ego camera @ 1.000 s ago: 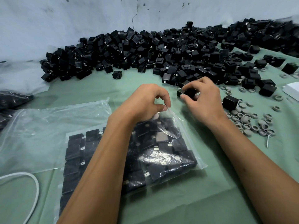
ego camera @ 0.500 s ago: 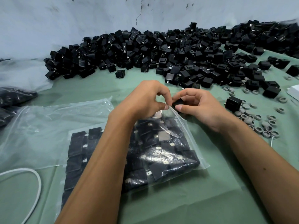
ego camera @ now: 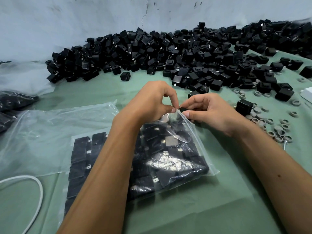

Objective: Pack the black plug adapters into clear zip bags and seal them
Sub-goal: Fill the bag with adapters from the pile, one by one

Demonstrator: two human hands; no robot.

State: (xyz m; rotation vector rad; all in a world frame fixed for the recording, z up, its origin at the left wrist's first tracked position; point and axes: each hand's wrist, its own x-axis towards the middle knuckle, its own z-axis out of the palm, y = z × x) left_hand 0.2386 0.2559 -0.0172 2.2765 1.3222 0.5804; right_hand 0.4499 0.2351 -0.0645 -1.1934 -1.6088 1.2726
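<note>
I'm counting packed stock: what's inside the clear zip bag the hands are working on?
The clear zip bag holds black plug adapters packed in flat rows. The left forearm covers the middle ones, so a full count isn't possible.

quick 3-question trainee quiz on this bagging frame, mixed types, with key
1. True or false: the left hand pinches the mouth of the zip bag.
2. What does the right hand hold at the bag's mouth? A) a grey ring B) a black adapter C) the white cable
3. Fill in: the loose adapter pile lies along the ____.

Key: 1 true; 2 B, a black adapter in its fingers; 3 wall, on the far side of the green table cover.
</note>
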